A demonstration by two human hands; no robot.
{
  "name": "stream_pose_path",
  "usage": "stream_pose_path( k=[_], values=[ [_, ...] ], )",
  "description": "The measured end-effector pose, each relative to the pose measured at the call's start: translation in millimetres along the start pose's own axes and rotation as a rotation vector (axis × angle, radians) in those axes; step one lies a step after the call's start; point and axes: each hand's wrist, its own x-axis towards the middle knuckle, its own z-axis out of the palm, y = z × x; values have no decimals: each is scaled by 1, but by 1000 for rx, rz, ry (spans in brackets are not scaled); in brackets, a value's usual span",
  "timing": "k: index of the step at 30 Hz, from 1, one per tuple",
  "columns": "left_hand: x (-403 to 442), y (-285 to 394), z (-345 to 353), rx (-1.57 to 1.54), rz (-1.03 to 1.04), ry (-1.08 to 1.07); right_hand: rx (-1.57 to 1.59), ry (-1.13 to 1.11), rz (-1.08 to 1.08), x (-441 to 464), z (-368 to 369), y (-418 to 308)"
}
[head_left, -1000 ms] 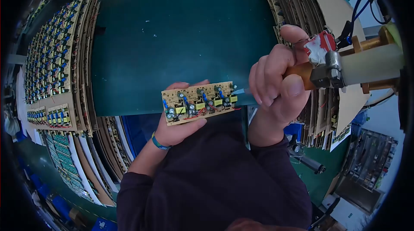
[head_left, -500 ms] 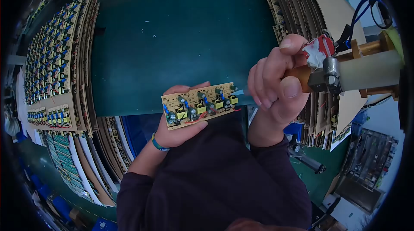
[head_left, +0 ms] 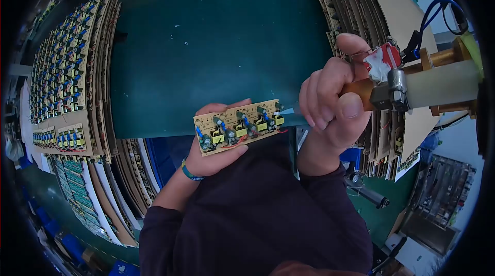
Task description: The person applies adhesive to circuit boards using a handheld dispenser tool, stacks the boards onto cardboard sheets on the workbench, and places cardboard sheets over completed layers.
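My left hand (head_left: 216, 160) grips a circuit board (head_left: 227, 140) from below and along its near edge, the thumb on the front. The board is a tan strip with yellow transformers, dark green capacitors, blue parts and red wires. In my right hand (head_left: 335, 90) is a glue dispenser (head_left: 361, 94) with an amber barrel, its fingers wrapped round it. One finger is raised beside the red switch (head_left: 388, 55) on top. The pale tapered nozzle (head_left: 290, 111) points at the board's right end, beside a small white spot (head_left: 277, 113). Whether the tip touches the board I cannot tell.
Stacked circuit boards with cardboard between them stand left (head_left: 62, 64) and right (head_left: 356, 13) on the green table (head_left: 206, 49). A thick pale tube (head_left: 443, 86) with brass fittings and blue cables runs from the dispenser to the right. More green boards (head_left: 77, 188) lie lower left.
My right hand and the nozzle have shifted slightly right. The finger by the red switch has lifted, and a white spot now shows on the board's right end. The left hand has barely moved.
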Motion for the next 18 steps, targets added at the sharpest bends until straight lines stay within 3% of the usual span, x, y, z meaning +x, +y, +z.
stream_pose_path(
  k=[18],
  values=[
    [2, -10, 4, 22, 53, -59, 61, -68, 28, -5, 13, 5]
  ],
)
